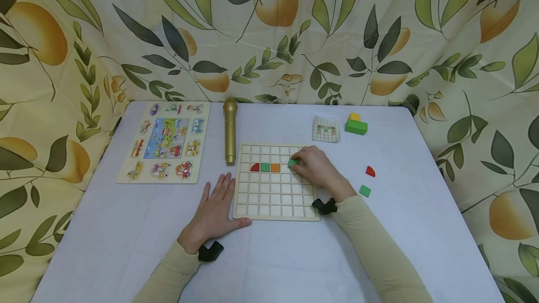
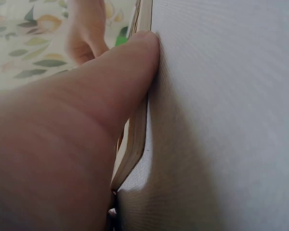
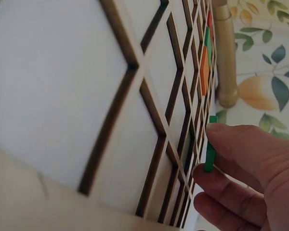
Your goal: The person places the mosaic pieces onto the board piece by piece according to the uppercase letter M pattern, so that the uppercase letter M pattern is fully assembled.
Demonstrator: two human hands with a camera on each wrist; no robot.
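A wooden grid board (image 1: 269, 198) lies at the middle of the table. In one of its upper rows sit a red quarter-round tile (image 1: 255, 167), a green square tile (image 1: 265, 167) and an orange square tile (image 1: 275, 168), side by side. My right hand (image 1: 316, 168) pinches another green tile (image 3: 210, 156) between thumb and fingers, over the board's upper right part. My left hand (image 1: 214, 212) lies with fingers spread along the board's left edge, its thumb at the front left corner; in the left wrist view that thumb (image 2: 135, 53) presses against the board's side.
Right of the board lie a red quarter-round tile (image 1: 370, 171) and a green tile (image 1: 365, 191). Behind them are green (image 1: 356, 127) and yellow (image 1: 354, 116) blocks and a pattern card (image 1: 325, 129). A gold microphone (image 1: 229, 130) and picture puzzle (image 1: 126, 172) lie left.
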